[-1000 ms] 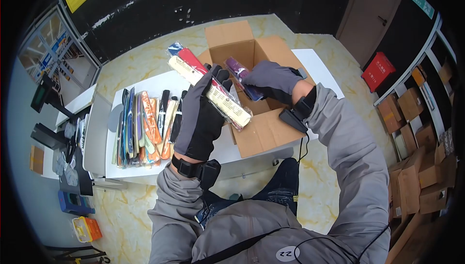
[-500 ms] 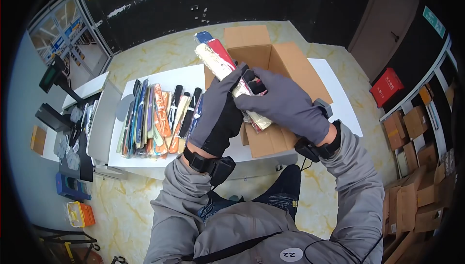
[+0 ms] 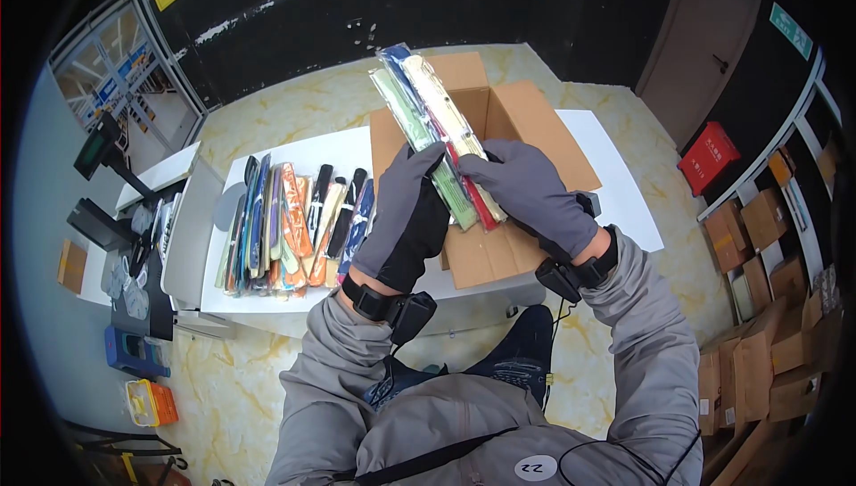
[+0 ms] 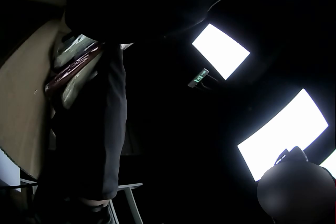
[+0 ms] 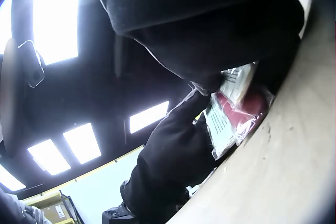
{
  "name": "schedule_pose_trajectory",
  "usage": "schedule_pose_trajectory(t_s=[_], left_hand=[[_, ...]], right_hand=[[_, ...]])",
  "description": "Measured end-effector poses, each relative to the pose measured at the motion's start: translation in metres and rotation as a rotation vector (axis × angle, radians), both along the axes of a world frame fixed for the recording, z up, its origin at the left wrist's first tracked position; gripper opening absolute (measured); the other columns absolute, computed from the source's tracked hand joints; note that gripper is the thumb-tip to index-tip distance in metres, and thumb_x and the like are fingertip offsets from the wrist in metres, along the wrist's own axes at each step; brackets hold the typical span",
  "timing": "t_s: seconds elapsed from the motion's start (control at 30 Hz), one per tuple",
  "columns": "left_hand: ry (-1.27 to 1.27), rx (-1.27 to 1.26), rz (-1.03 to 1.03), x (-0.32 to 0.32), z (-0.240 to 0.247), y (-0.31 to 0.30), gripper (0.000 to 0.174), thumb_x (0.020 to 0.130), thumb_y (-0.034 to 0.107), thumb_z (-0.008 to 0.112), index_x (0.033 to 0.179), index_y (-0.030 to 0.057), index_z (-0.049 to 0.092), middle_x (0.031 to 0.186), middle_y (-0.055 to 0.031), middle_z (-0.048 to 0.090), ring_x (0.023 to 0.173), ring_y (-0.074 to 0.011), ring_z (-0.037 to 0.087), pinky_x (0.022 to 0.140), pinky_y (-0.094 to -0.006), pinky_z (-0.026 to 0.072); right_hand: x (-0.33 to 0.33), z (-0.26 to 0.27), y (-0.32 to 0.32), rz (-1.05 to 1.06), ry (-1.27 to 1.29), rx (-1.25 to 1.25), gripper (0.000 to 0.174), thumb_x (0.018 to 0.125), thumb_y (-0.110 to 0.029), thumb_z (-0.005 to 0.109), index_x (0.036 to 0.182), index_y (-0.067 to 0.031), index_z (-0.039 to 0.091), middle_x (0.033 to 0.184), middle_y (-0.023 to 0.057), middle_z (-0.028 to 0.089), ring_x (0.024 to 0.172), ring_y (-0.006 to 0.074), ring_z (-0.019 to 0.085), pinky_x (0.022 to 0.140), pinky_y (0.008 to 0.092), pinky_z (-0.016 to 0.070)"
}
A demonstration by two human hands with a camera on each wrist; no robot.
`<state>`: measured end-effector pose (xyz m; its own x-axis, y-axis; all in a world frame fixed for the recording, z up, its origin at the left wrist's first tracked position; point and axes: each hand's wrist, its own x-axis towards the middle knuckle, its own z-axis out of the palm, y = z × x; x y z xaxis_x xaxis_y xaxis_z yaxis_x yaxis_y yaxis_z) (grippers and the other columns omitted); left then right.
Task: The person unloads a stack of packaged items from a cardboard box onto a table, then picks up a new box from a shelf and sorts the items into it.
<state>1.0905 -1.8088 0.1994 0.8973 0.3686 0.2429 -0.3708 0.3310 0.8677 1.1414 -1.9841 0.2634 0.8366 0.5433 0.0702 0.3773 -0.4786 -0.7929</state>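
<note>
Gloved in grey and black, my left hand and right hand grip a bundle of long, flat, plastic-wrapped packets from both sides, thumbs on top. A pale green packet lies on the left, a cream packet on the right. Between them show a dark blue packet and a red packet. The bundle slants up and left, over the open cardboard box. In the right wrist view the red packet and its clear wrapping are visible near the box flap. My fingers underneath are hidden.
On the white table, left of the box, lies a row of several similar wrapped packets. A monitor and counter stand farther left. Cardboard boxes fill shelves at the right, beside a red bin.
My right hand has come from over the box to join the left on the bundle. The bundle has turned, so the green and cream packets now face up, and it has moved right.
</note>
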Motion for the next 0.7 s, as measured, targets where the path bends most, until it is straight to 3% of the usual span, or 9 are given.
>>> schedule_pose_trajectory(t_s=[0.07, 0.37, 0.47, 0.63, 0.7], left_hand=[[0.074, -0.374, -0.175, -0.006, 0.011, -0.001, 0.031, 0.105, 0.013, 0.070, 0.133, 0.0003, 0.066, 0.118, -0.0121, 0.074, 0.102, -0.0203, 0.075, 0.087, -0.0354, 0.0615], [0.085, -0.373, -0.140, -0.008, 0.022, -0.008, 0.033, 0.103, 0.008, 0.073, 0.133, -0.0025, 0.065, 0.116, -0.0127, 0.074, 0.100, -0.0212, 0.075, 0.087, -0.0358, 0.0627], [0.022, -0.077, -0.072, -0.010, 0.017, -0.008, 0.032, 0.109, 0.014, 0.067, 0.137, -0.0003, 0.064, 0.123, -0.0118, 0.073, 0.107, -0.0211, 0.074, 0.091, -0.0363, 0.0643], [0.079, -0.365, -0.094, -0.010, 0.021, -0.009, 0.027, 0.109, 0.013, 0.066, 0.131, -0.0016, 0.066, 0.125, -0.0116, 0.073, 0.108, -0.0211, 0.074, 0.092, -0.0363, 0.0642], [0.112, -0.409, -0.078, -0.012, 0.022, -0.005, 0.029, 0.105, 0.009, 0.070, 0.132, -0.0020, 0.066, 0.116, -0.0120, 0.074, 0.101, -0.0216, 0.075, 0.088, -0.0358, 0.0636]], right_hand=[[0.000, -0.001, -0.002, -0.007, -0.001, 0.012, 0.055, 0.101, -0.049, 0.072, 0.118, 0.0030, 0.078, 0.094, 0.0134, 0.079, 0.083, 0.0180, 0.073, 0.080, 0.0321, 0.0573], [-0.006, 0.006, -0.004, 0.013, -0.021, 0.037, 0.054, 0.102, -0.047, 0.073, 0.119, 0.0035, 0.078, 0.096, 0.0135, 0.079, 0.085, 0.0170, 0.074, 0.080, 0.0310, 0.0575], [-0.007, 0.005, -0.002, 0.044, -0.014, 0.057, 0.055, 0.101, -0.047, 0.074, 0.122, 0.0035, 0.077, 0.099, 0.0139, 0.080, 0.086, 0.0165, 0.074, 0.080, 0.0307, 0.0577], [0.000, 0.002, 0.000, -0.022, 0.032, 0.179, 0.054, 0.101, -0.044, 0.074, 0.124, 0.0046, 0.076, 0.104, 0.0146, 0.080, 0.087, 0.0165, 0.075, 0.080, 0.0313, 0.0581], [0.006, 0.005, 0.000, -0.093, -0.010, 0.207, 0.052, 0.102, -0.043, 0.074, 0.123, 0.0047, 0.075, 0.105, 0.0144, 0.080, 0.088, 0.0167, 0.075, 0.080, 0.0319, 0.0581]])
